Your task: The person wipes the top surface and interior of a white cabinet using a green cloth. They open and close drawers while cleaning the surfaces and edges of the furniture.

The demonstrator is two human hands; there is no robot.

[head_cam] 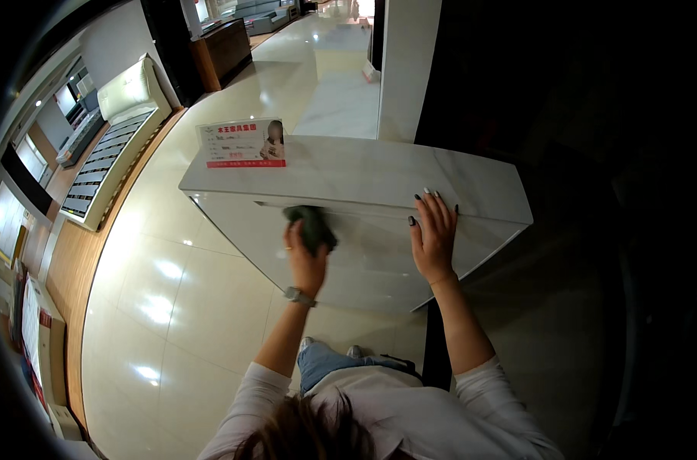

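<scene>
A dark green cloth (314, 230) is bunched under my left hand (307, 261), which presses it against the white glossy front (360, 270) of a cabinet, just below the top edge. My left wrist carries a watch and a finger bears a ring. Farther right, my right hand (434, 241) lies flat near the front edge, its fingertips on the white marble-patterned top (383, 167). Nothing is held in it, and its fingers are a little apart. A narrow recessed groove (268, 203) runs along the upper front, partly hidden by the cloth.
A clear acrylic sign holder (245, 144) with a printed card stands on the cabinet's left end. Behind the cabinet rises a white column (407, 69). To the left are a bed frame with slats (106, 155) and a brown wooden cabinet (222, 54). Glossy floor tiles (210, 310) reflect lights.
</scene>
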